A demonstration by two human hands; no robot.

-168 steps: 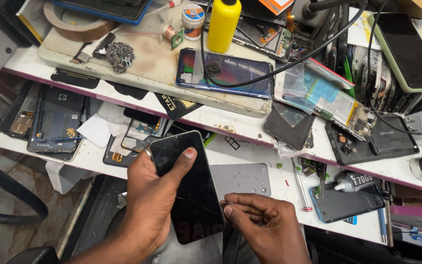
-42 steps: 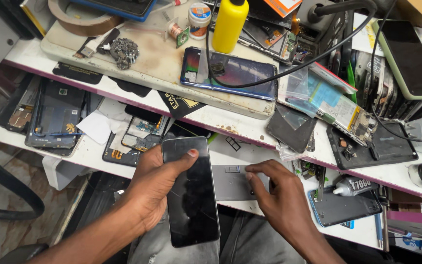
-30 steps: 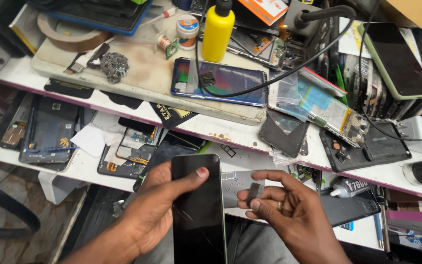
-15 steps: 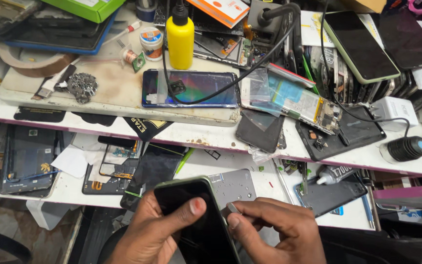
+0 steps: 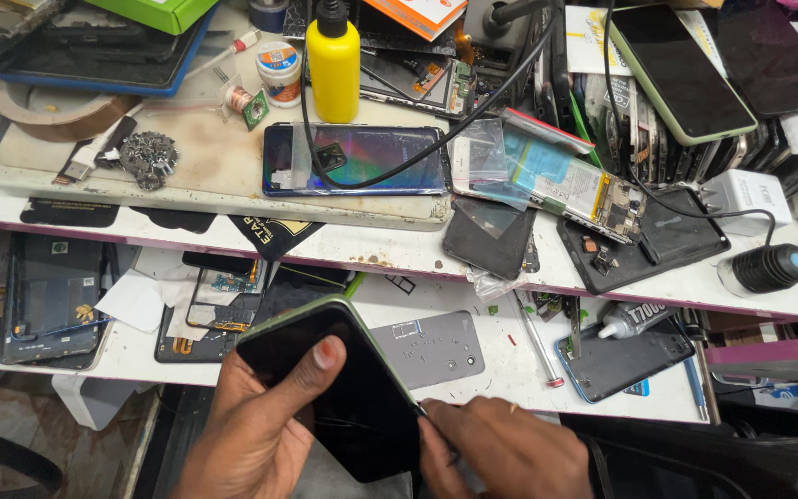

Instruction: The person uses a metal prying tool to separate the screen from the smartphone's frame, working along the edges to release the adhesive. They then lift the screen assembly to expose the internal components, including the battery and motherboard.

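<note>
The left hand (image 5: 260,425) grips a black phone (image 5: 339,388) from below, thumb pressed on its dark screen, holding it tilted just off the desk's (image 5: 510,370) near edge. The right hand (image 5: 501,453) is clenched at the phone's right edge, fingertips against it; whether it pinches a tool cannot be told. A grey back cover (image 5: 431,346) lies on the desk just behind the phone.
</note>
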